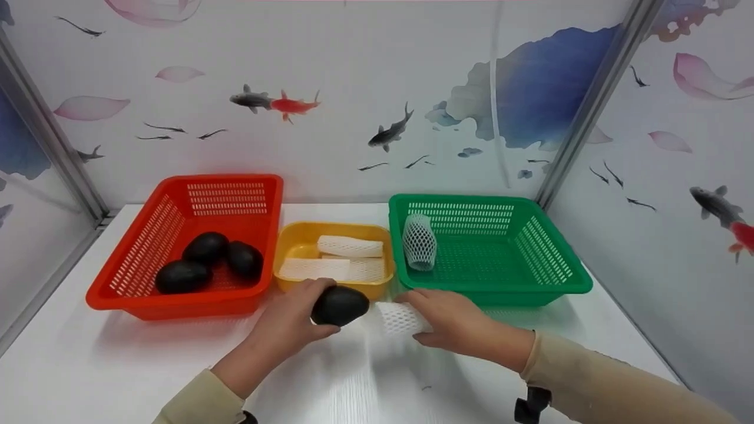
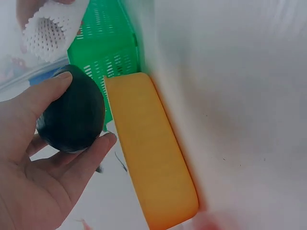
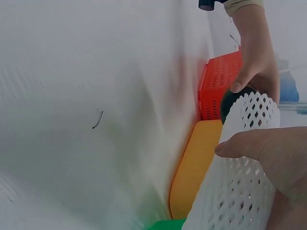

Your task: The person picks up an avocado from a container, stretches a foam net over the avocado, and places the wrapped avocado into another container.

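Observation:
My left hand (image 1: 294, 315) grips a dark, smooth avocado (image 1: 340, 305) between thumb and fingers, its narrower end pointing right. Facing it, my right hand (image 1: 452, 318) holds a white foam net sleeve (image 1: 403, 318) by its far end. The sleeve's open mouth is turned toward the avocado, with a small gap between them in the head view. From the left wrist, the avocado (image 2: 72, 112) shows with the thumb on top and fingers beneath. In the right wrist view my thumb presses along the side of the sleeve (image 3: 235, 177).
A red basket (image 1: 200, 309) at left holds three more avocados (image 1: 182, 277). Flat foam sleeves (image 1: 350, 246) lie in a yellow bin (image 1: 383, 288) in the middle. The green basket (image 1: 500, 291) at right contains a netted item (image 1: 419, 242). Printed wall panels (image 1: 353, 59) enclose the white table (image 1: 330, 388).

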Available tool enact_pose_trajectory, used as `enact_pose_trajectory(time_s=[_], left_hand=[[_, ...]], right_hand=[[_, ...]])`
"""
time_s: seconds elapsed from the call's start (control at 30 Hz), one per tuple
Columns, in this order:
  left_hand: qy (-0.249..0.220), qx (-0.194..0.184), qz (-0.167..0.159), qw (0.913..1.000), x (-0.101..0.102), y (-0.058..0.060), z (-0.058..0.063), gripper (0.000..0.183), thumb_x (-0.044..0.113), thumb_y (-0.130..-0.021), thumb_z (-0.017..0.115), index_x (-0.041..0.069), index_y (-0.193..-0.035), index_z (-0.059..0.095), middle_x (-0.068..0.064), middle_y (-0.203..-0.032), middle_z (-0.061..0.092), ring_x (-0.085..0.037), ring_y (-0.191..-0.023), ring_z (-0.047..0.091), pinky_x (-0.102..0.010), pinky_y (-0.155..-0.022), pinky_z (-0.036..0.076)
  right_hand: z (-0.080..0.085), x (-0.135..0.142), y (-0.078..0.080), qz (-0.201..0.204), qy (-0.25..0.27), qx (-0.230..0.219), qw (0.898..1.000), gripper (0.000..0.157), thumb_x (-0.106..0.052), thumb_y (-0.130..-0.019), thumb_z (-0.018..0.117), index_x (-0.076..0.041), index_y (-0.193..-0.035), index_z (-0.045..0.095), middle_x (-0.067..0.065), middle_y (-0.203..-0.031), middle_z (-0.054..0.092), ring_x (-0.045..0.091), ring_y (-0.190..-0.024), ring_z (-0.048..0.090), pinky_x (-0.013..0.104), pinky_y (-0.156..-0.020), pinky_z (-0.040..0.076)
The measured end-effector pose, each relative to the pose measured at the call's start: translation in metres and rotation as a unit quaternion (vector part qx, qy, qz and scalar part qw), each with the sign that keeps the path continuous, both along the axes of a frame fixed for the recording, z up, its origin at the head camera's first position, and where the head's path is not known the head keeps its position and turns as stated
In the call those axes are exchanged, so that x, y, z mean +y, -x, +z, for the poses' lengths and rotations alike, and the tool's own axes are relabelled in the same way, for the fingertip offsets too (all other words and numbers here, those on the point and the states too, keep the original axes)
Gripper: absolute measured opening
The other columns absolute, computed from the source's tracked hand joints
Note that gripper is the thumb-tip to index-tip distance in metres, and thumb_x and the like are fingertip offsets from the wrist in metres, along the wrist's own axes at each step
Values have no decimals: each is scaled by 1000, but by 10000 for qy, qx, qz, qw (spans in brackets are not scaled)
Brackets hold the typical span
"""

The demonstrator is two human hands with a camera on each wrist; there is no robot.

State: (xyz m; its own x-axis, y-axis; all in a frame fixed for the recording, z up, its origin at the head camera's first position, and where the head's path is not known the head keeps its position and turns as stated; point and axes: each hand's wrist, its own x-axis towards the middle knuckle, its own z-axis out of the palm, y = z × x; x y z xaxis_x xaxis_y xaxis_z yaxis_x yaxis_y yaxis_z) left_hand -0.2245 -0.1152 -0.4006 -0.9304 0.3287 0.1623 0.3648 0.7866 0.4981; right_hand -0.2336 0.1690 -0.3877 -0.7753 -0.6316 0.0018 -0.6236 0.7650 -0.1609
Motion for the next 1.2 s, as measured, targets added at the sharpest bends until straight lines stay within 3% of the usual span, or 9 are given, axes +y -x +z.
enact_pose_trajectory(time_s=[0.23, 0.4, 0.67, 0.9, 1.2], left_hand=[[-176, 24, -423, 9989, 6, -12, 9, 67, 29, -74, 87, 24, -131, 53, 5, -123, 57, -18, -108, 52, -45, -95, 48], [-193, 44, -657, 9976, 10, -17, 12, 65, 29, -76, 86, 23, -132, 53, 4, -125, 57, -19, -110, 52, -45, -96, 48], [-281, -60, -723, 9970, 14, -21, 16, 65, 29, -76, 85, 22, -132, 54, 4, -125, 57, -17, -110, 53, -43, -97, 47], [-344, 202, -918, 9950, 19, -24, 16, 64, 29, -76, 85, 18, -131, 54, 2, -124, 58, -17, -110, 55, -42, -97, 48], [-476, 81, -882, 9949, 25, -24, 17, 67, 29, -76, 86, 16, -133, 52, 2, -125, 57, -17, -111, 55, -40, -98, 47]], right_hand=[[-2, -1, 2, -107, 148, 77, 9998, 57, -16, -77, 84, -16, -125, 53, 4, -116, 63, 23, -97, 60, 44, -84, 54], [-2, -3, 4, -267, 131, 66, 9995, 56, -15, -77, 84, -17, -124, 54, 4, -115, 63, 24, -95, 60, 45, -84, 53], [2, -6, 1, -17, 269, 154, 9995, 54, -14, -77, 83, -17, -123, 55, 2, -113, 63, 21, -93, 59, 42, -82, 53], [5, -12, -1, 369, 377, 430, 9977, 51, -16, -79, 82, -14, -123, 55, 2, -107, 64, 19, -90, 60, 38, -78, 54], [7, -22, -3, 322, 542, 452, 9970, 49, -18, -79, 82, -11, -119, 55, 3, -104, 65, 20, -91, 61, 38, -81, 54]])
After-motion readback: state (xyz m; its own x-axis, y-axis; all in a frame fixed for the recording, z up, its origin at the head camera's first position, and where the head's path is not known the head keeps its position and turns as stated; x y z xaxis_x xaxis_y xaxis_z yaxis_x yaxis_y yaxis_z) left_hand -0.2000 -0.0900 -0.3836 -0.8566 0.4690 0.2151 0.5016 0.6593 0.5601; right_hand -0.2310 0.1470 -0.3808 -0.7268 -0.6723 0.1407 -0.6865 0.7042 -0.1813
